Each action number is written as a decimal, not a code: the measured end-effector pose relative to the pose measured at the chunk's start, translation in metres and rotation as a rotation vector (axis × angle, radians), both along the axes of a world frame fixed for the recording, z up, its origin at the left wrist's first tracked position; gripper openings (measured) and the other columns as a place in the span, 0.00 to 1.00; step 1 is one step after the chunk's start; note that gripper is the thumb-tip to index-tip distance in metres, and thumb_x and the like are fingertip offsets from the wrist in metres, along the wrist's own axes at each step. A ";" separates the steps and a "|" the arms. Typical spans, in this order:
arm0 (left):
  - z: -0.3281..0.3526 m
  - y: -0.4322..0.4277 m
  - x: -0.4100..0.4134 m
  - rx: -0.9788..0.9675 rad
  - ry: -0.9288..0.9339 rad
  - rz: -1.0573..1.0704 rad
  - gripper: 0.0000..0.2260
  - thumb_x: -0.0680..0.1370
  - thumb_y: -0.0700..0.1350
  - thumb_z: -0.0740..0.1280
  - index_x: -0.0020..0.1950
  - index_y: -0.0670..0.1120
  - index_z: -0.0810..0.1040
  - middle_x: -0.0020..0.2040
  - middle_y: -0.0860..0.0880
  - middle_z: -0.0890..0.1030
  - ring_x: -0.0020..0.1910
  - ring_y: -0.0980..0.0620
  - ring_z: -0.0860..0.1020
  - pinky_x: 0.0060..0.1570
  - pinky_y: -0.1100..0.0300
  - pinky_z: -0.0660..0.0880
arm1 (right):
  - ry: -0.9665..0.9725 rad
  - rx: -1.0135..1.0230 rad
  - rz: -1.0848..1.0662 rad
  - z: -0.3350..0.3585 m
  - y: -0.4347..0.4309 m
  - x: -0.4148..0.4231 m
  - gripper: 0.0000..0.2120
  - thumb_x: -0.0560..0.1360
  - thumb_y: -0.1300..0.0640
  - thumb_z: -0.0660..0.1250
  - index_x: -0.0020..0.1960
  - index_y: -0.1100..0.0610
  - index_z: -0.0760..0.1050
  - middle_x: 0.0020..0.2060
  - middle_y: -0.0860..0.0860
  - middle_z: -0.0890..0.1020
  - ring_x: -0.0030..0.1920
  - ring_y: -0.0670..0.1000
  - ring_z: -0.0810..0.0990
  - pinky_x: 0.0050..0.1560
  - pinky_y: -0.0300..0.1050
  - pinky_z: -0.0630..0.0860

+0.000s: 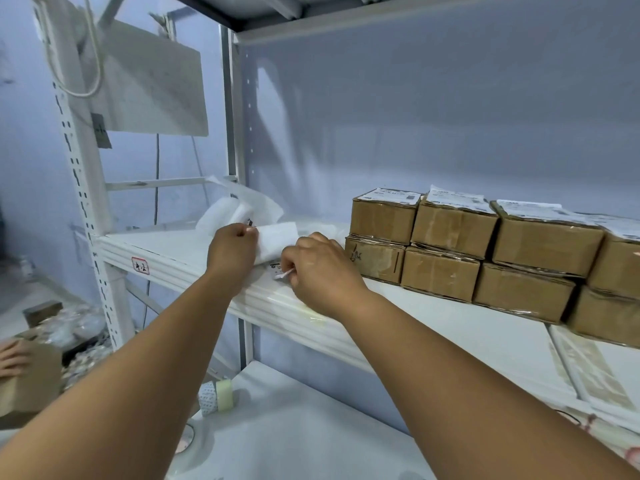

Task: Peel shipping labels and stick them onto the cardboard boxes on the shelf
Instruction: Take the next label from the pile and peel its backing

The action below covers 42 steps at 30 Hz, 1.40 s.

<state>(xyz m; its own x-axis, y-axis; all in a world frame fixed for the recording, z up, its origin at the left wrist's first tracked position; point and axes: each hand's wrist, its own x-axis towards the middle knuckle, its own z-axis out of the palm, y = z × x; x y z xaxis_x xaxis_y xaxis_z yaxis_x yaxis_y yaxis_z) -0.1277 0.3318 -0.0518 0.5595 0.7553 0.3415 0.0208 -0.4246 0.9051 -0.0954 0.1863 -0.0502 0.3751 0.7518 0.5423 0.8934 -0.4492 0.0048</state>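
A white label sheet (278,242) lies on the white shelf (180,252), partly lifted. My left hand (232,252) grips its left edge with curled fingers. My right hand (320,271) pinches a curled corner of a label (284,274) at the sheet's near edge. To the right stand cardboard boxes (450,251) in two stacked rows. The top boxes carry white shipping labels (457,199) on their lids.
Loose white backing paper (242,207) is heaped behind my left hand. A tape roll (218,394) sits on the lower shelf. At far left, another person's hand (12,356) rests on a brown box. Shelf uprights (86,188) stand on the left.
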 end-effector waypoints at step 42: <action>0.076 0.001 -0.092 -0.514 -0.499 -0.310 0.09 0.82 0.40 0.56 0.47 0.43 0.74 0.46 0.50 0.80 0.41 0.55 0.80 0.44 0.56 0.76 | -0.298 -0.108 -0.066 0.005 0.003 -0.013 0.12 0.77 0.59 0.58 0.58 0.57 0.77 0.45 0.55 0.81 0.48 0.59 0.78 0.51 0.50 0.62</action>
